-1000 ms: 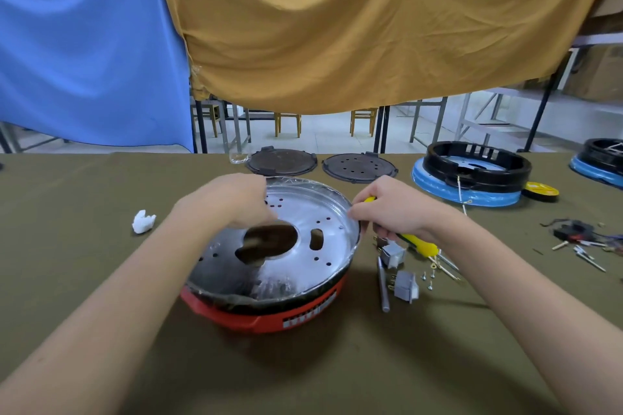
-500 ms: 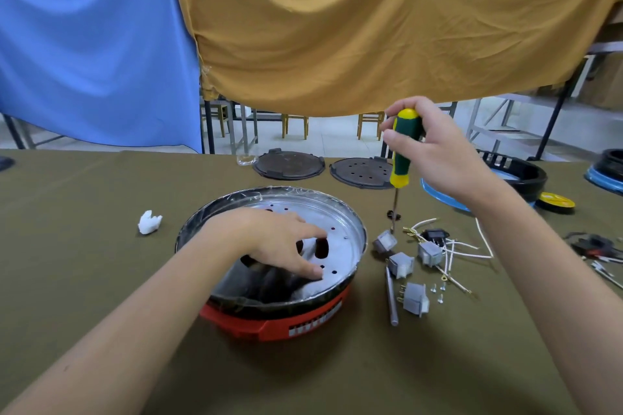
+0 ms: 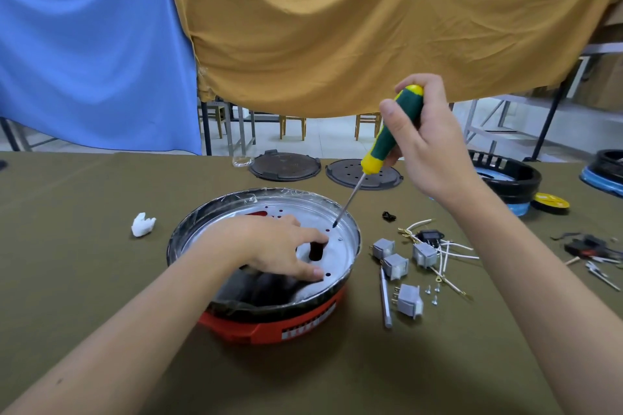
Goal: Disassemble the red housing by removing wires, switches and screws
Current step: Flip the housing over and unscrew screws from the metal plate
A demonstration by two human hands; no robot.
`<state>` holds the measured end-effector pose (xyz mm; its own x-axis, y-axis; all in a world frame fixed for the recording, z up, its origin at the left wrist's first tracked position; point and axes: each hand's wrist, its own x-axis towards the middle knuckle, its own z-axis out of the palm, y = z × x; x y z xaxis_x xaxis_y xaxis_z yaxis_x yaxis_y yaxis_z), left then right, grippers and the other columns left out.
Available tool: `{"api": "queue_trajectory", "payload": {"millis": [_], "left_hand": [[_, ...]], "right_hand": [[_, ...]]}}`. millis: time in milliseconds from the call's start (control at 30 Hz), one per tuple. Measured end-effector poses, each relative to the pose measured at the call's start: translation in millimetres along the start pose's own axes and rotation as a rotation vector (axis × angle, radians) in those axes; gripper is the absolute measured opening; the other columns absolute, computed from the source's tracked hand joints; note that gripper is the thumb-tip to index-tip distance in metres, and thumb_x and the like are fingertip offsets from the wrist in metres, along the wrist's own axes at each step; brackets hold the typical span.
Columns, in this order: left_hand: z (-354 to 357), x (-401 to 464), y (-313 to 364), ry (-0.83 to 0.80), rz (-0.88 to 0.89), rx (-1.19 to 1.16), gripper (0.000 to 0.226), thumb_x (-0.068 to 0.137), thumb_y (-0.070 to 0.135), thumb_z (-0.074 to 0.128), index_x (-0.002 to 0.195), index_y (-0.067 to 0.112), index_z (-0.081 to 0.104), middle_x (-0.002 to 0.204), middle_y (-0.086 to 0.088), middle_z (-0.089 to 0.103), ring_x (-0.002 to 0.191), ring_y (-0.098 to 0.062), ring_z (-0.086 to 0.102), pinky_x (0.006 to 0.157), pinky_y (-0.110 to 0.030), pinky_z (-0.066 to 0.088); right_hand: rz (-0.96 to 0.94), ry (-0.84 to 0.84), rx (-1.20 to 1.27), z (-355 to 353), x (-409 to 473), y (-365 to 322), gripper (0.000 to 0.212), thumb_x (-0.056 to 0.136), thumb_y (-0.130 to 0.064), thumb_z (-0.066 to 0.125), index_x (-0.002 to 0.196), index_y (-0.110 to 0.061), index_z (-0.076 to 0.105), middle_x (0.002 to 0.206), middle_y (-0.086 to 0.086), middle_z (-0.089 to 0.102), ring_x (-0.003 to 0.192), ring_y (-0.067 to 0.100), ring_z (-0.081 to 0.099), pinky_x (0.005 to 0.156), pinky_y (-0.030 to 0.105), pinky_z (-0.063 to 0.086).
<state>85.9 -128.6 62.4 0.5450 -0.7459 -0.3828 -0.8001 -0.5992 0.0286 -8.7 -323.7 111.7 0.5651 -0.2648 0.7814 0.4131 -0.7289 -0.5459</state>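
- A crumpled white scrap (image 3: 143,224) lies on the olive table (image 3: 84,199) at left of centre
- The red housing (image 3: 269,323) sits at lower centre, a shiny metal pan (image 3: 344,232) seated in its black rim
- The left hand (image 3: 279,248) rests inside the pan, fingers spread flat, one fingertip dipping into a dark slot
- The right hand (image 3: 428,145), upper right of centre, grips a green and yellow screwdriver (image 3: 391,138) tilted down, tip at a hole near the pan's far right edge
- Right of the housing lie grey switches (image 3: 396,266), white wires (image 3: 448,253), small screws (image 3: 433,293) and a grey rod (image 3: 385,300)
- Two dark round plates (image 3: 285,166) lie along the far table edge
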Motion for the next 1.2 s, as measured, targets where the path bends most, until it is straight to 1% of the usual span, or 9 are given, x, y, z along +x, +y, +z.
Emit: {"api": "queue_trajectory", "payload": {"millis": [100, 300, 400, 600, 800, 867, 967, 1100, 1200], "left_hand": [[1.1, 0.9, -0.4, 0.008, 0.007, 0.011, 0.071, 0.087, 0.072, 0.044, 0.149, 0.051, 0.017, 0.153, 0.002, 0.024, 0.131, -0.031, 0.040, 0.104, -0.046, 0.041], [1.8, 2.1, -1.1, 0.015, 0.003, 0.007, 0.071, 0.086, 0.074, 0.044, 0.148, 0.052, 0.017, 0.154, 0.003, 0.023, 0.131, -0.032, 0.039, 0.096, -0.042, 0.045], [1.5, 2.7, -0.8, 0.014, 0.002, 0.010, 0.071, 0.086, 0.073, 0.044, 0.148, 0.052, 0.017, 0.154, 0.002, 0.023, 0.129, -0.033, 0.042, 0.100, -0.046, 0.044], [1.3, 2.6, -0.7, 0.015, 0.001, 0.011, 0.071, 0.086, 0.073, 0.045, 0.148, 0.052, 0.018, 0.151, 0.001, 0.026, 0.124, -0.032, 0.048, 0.101, -0.047, 0.044], [1.1, 2.7, 0.0, 0.022, 0.000, -0.005, 0.070, 0.087, 0.071, 0.046, 0.148, 0.050, 0.019, 0.151, 0.001, 0.025, 0.124, -0.032, 0.045, 0.081, -0.037, 0.045], [0.6, 1.9, 0.0, 0.019, -0.001, -0.009, 0.070, 0.087, 0.071, 0.046, 0.148, 0.051, 0.019, 0.150, 0.002, 0.025, 0.124, -0.032, 0.044, 0.082, -0.038, 0.046], [0.2, 1.5, -0.1, 0.014, -0.001, -0.012, 0.070, 0.086, 0.073, 0.046, 0.147, 0.051, 0.020, 0.149, 0.002, 0.026, 0.122, -0.032, 0.046, 0.085, -0.041, 0.049], [0.7, 2.0, 0.0, 0.019, 0.003, -0.005, 0.071, 0.086, 0.073, 0.045, 0.148, 0.050, 0.019, 0.148, 0.001, 0.026, 0.122, -0.031, 0.044, 0.077, -0.036, 0.044], [1.3, 2.4, -0.2, 0.028, 0.003, -0.001, 0.070, 0.086, 0.072, 0.046, 0.147, 0.050, 0.020, 0.148, 0.001, 0.027, 0.123, -0.032, 0.043, 0.078, -0.036, 0.043]], "right_hand": [[-0.015, -0.039, -0.066, 6.9, -4.2, 4.1, 0.018, 0.103, -0.032, 0.051, 0.113, -0.024, 0.039, 0.074, 0.003, 0.045, 0.059, 0.025, 0.056, 0.044, 0.023, 0.049], [-0.019, -0.057, -0.116, 6.5, -5.2, 5.5, 0.019, 0.104, -0.034, 0.050, 0.114, -0.024, 0.038, 0.075, 0.004, 0.045, 0.065, 0.029, 0.057, 0.046, 0.023, 0.050], [-0.018, -0.057, -0.136, 6.3, -5.2, 6.4, 0.018, 0.104, -0.033, 0.050, 0.114, -0.024, 0.038, 0.076, 0.006, 0.046, 0.067, 0.033, 0.059, 0.045, 0.017, 0.046], [-0.008, -0.077, -0.106, 6.7, -4.4, 6.6, 0.018, 0.104, -0.032, 0.050, 0.114, -0.023, 0.038, 0.075, 0.007, 0.045, 0.060, 0.024, 0.056, 0.043, 0.016, 0.045], [0.007, -0.187, -0.109, 7.9, 1.4, -0.2, 0.020, 0.105, -0.031, 0.049, 0.116, -0.017, 0.040, 0.074, 0.002, 0.047, 0.054, 0.013, 0.055, 0.046, 0.016, 0.045], [0.030, -0.252, -0.146, 8.1, 8.4, -5.3, 0.024, 0.104, -0.034, 0.049, 0.116, -0.016, 0.040, 0.076, 0.007, 0.053, 0.060, 0.025, 0.057, 0.046, 0.019, 0.046], [0.076, -0.317, -0.282, 13.5, 19.7, -14.5, 0.031, 0.101, -0.042, 0.052, 0.112, -0.016, 0.039, 0.084, 0.013, 0.060, 0.069, 0.036, 0.060, 0.058, 0.045, 0.055], [0.018, -0.189, -0.533, 31.4, 26.7, -17.8, 0.043, 0.097, -0.049, 0.057, 0.103, -0.008, 0.044, 0.076, 0.002, 0.046, 0.072, 0.028, 0.047, 0.060, 0.037, 0.031], [0.091, -0.156, -0.500, 33.1, 29.1, -14.5, 0.043, 0.093, -0.046, 0.064, 0.105, -0.008, 0.049, 0.081, 0.003, 0.049, 0.077, 0.028, 0.049, 0.064, 0.037, 0.036]]}}
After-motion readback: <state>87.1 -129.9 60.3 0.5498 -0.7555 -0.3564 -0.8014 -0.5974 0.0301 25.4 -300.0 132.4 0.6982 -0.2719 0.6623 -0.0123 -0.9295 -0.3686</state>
